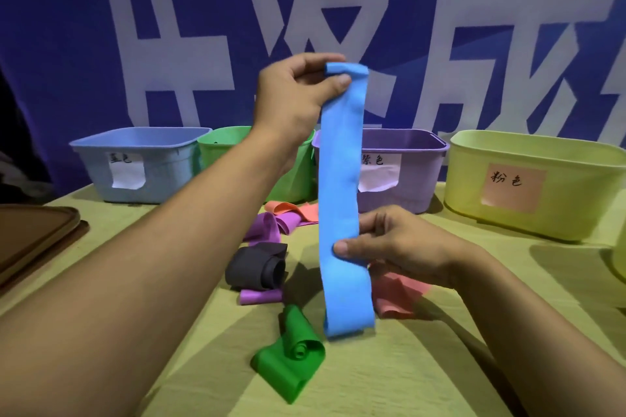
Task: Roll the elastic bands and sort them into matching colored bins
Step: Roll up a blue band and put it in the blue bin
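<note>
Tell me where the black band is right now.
In the head view, the black band lies partly rolled on the table, left of the hanging blue band, between two purple bands.

The blue band [342, 200], at frame centre, is smooth, matt, rubbery sheet with faint ripples. The green band [291, 362] at lower centre has the same matt, flexible finish, as do the grey band [255, 267], the purple bands [267, 225] and the pink band [396, 294]. The four bins across the middle, blue bin [162, 176], green bin [220, 145], purple bin [413, 179] and yellow bin [559, 162], are smooth plastic with a low sheen. Their labels [127, 171] look like paper. The tablecloth [423, 376] is matt woven cloth with visible creases. The backdrop [67, 44], across the upper frame, appears to be matt printed fabric.
</note>
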